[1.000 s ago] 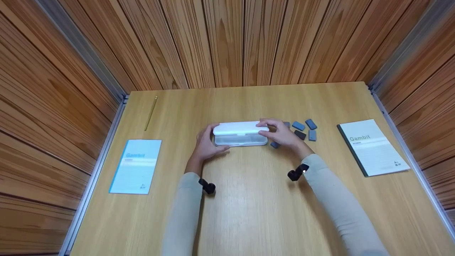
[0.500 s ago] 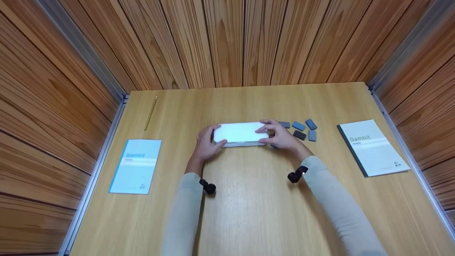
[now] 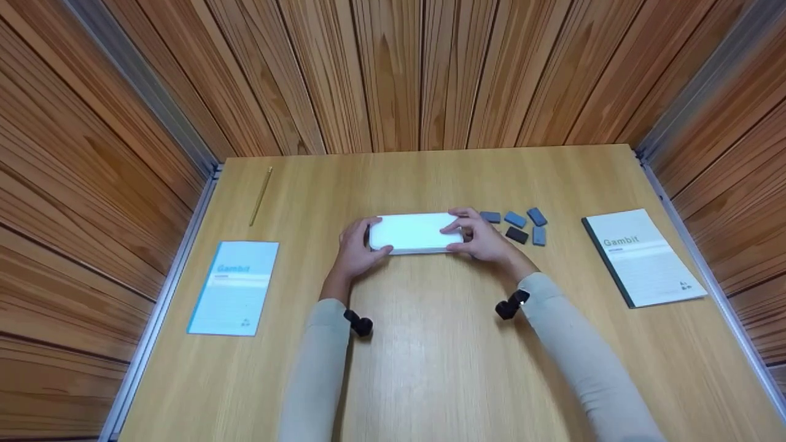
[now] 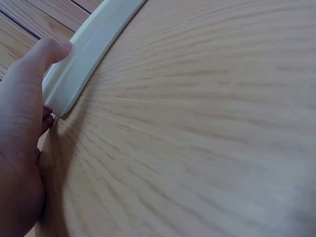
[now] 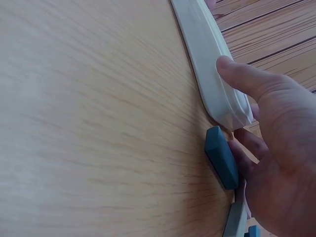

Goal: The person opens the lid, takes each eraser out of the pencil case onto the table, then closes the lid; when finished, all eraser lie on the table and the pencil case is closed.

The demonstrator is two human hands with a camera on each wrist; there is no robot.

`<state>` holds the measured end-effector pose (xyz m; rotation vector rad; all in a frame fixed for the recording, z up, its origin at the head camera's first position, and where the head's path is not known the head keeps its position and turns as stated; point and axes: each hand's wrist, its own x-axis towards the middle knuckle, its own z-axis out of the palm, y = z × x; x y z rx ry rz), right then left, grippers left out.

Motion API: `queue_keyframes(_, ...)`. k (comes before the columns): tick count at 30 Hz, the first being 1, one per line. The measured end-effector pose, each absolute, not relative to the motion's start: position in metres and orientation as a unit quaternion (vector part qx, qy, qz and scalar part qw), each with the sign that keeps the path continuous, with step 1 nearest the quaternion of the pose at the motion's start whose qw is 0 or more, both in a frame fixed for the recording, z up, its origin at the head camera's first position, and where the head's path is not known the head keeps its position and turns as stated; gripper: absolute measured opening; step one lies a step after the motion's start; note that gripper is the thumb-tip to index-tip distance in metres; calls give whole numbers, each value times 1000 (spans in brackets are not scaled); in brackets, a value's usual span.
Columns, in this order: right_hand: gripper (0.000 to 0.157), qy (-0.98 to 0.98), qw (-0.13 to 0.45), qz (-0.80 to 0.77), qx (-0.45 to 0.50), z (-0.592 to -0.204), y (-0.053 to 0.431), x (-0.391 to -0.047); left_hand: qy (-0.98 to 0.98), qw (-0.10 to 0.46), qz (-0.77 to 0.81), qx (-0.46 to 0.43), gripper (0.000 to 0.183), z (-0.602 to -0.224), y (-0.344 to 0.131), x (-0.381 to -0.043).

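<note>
A white pencil case [image 3: 414, 233] lies on the table between both hands, its lid down. The left hand [image 3: 359, 248] grips its left end, thumb on the front edge and fingers behind; the left wrist view shows that thumb against the side of the case [image 4: 84, 59]. At the other end the right hand [image 3: 485, 238] holds the case, thumb at the front corner and fingers on the lid. Beside the right hand's lower fingers, in the right wrist view, stands a blue eraser-like block [image 5: 220, 158]. What the case contains is hidden.
Several small blue blocks [image 3: 514, 219] and a black one [image 3: 517, 234] lie right of the case. A blue notebook [image 3: 236, 288] is at left, with a thin gold pencil [image 3: 261, 196] behind it. Another notebook [image 3: 645, 258] with a dark spine lies at right.
The lid of the pencil case, partly raised a second ago with the clear front showing, has come down and is shut. Both hands stay at its ends.
</note>
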<state>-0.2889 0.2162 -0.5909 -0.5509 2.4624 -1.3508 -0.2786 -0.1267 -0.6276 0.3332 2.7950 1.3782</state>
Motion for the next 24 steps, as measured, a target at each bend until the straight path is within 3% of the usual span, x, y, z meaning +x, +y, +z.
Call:
queue_keyframes(17, 35, 849, 137, -476, -183, -593, 211, -285, 903, 24, 416, 105, 73, -621, -132, -277)
queue_keyframes(24, 46, 844, 123, -484, -197, -589, 222, -282, 904, 55, 411, 106, 82, -613, -132, -274)
